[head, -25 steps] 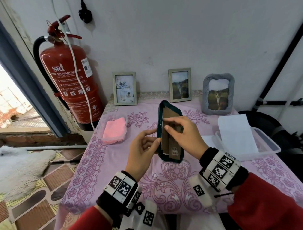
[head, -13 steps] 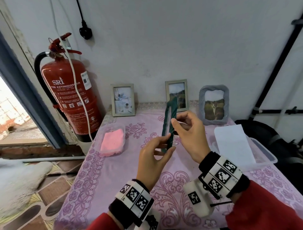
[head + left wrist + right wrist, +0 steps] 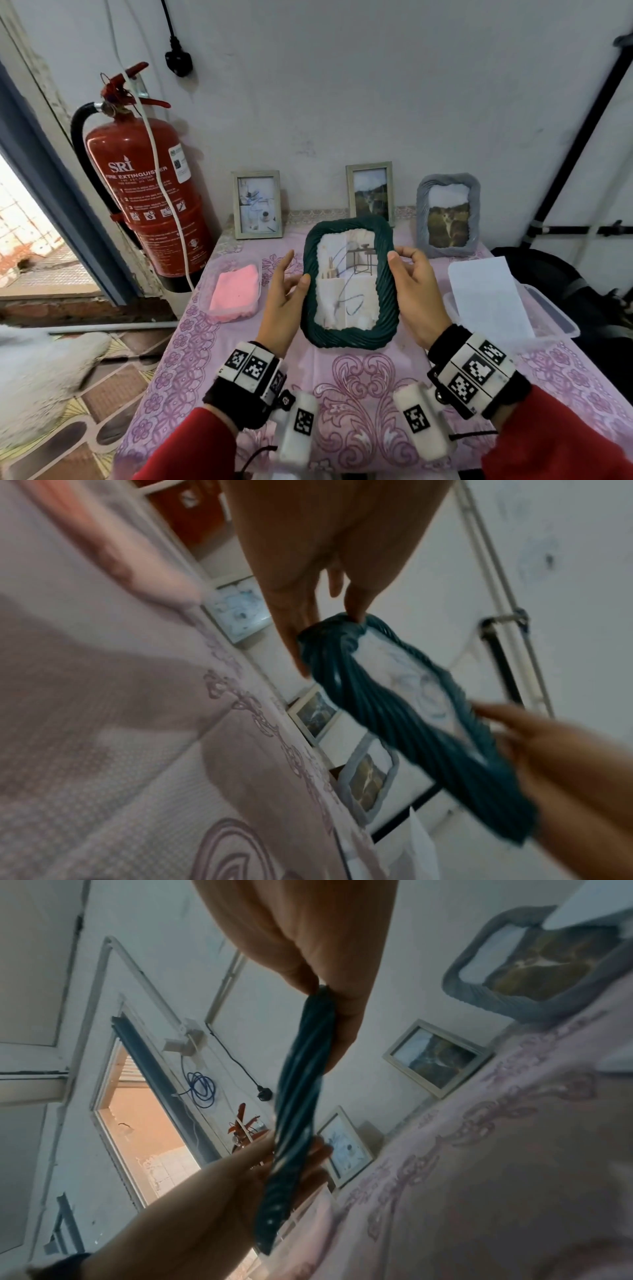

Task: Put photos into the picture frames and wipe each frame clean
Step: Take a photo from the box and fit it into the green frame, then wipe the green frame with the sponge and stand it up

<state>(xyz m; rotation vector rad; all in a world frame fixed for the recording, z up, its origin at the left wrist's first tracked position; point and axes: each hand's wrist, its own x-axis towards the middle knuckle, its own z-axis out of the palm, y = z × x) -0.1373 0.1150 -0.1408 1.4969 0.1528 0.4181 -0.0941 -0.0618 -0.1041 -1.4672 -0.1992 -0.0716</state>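
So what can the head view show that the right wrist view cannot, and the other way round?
Only the head view shows the photo in the green frame, the pink cloth in its tray and the white sheet. Only the right wrist view shows the frame edge-on, the coiled blue cable and the doorway. Both show the left hand and right hand gripping the frame's sides, and three frames by the wall.

The green frame (image 3: 386, 274) has a ribbed, matt rope-like border around a glossy photo (image 3: 346, 281) — the tablecloth (image 3: 359, 377) is patterned woven cloth, the extinguisher (image 3: 147, 192) glossy painted metal, the pink cloth (image 3: 234, 291) soft and fuzzy.
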